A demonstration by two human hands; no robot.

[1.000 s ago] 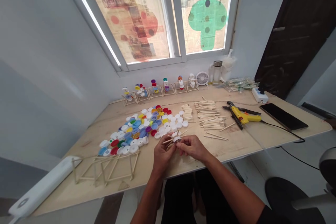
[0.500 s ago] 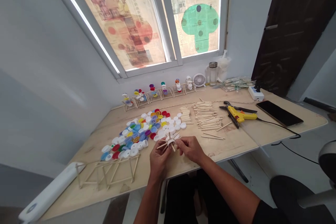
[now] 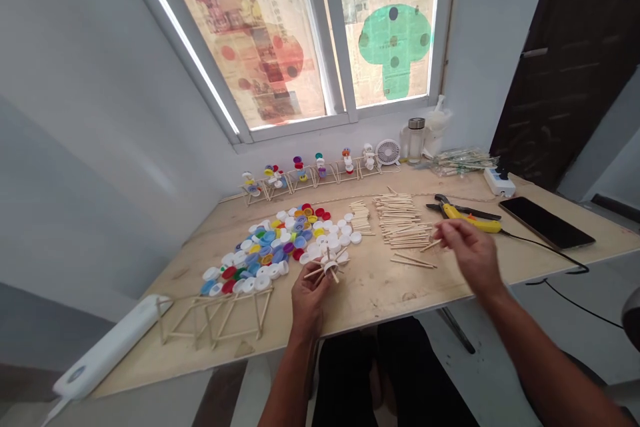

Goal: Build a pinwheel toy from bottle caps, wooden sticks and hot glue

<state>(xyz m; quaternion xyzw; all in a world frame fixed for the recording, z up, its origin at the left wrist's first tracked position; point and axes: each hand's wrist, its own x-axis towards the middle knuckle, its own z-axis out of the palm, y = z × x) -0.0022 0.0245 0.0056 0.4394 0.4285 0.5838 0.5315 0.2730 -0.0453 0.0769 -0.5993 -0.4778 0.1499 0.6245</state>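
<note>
My left hand [image 3: 310,295] is closed round a small wheel of wooden sticks [image 3: 330,266] that stick out from a white bottle cap, held just above the wooden table [image 3: 380,283]. My right hand [image 3: 470,250] hovers over the table to the right, blurred, with loosely curled fingers and nothing visible in them. It is close to the yellow glue gun [image 3: 470,219] and to the pile of wooden sticks [image 3: 403,223].
A heap of coloured bottle caps [image 3: 273,247] lies left of centre. A stick frame [image 3: 220,317] and a white power strip [image 3: 107,350] sit at front left. Small cap figures [image 3: 310,170], a fan [image 3: 387,152] and a jar line the back. A phone [image 3: 545,221] lies at right.
My right hand let go of the stick wheel and swung right toward the glue gun. My left hand still holds the wheel in about the same place.
</note>
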